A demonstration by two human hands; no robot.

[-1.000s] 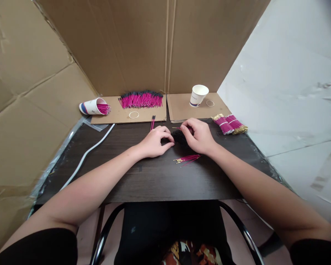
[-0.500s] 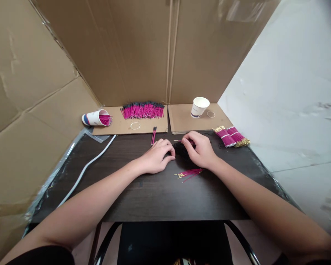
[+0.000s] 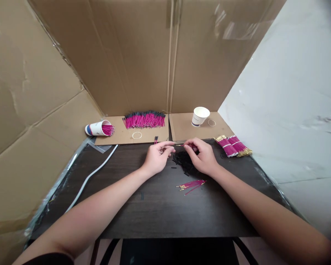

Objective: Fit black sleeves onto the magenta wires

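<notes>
My right hand (image 3: pixel 202 157) pinches a single pink wire (image 3: pixel 182 145) with a gold tip that points left. My left hand (image 3: pixel 156 157) is raised just left of that tip, thumb and fingers pinched on something too small to make out. Below and between the hands lies a heap of short black tube pieces (image 3: pixel 182 162) on the dark table (image 3: pixel 154 206). A small loose bunch of pink wires (image 3: pixel 191 184) lies nearer to me, under my right wrist.
At the back, a row of pink wires (image 3: pixel 145 120) and a rubber ring (image 3: pixel 136 135) lie on cardboard. A tipped paper cup (image 3: pixel 98 129) holds wires; an upright cup (image 3: pixel 200 116) stands right. Banded wire bundles (image 3: pixel 232 145) lie far right. A white cable (image 3: pixel 91 176) runs left. Cardboard walls surround.
Both hands have lifted off the black heap, uncovering it. My right hand now holds one pink wire out toward my left fingertips. The camera view has tilted upward.
</notes>
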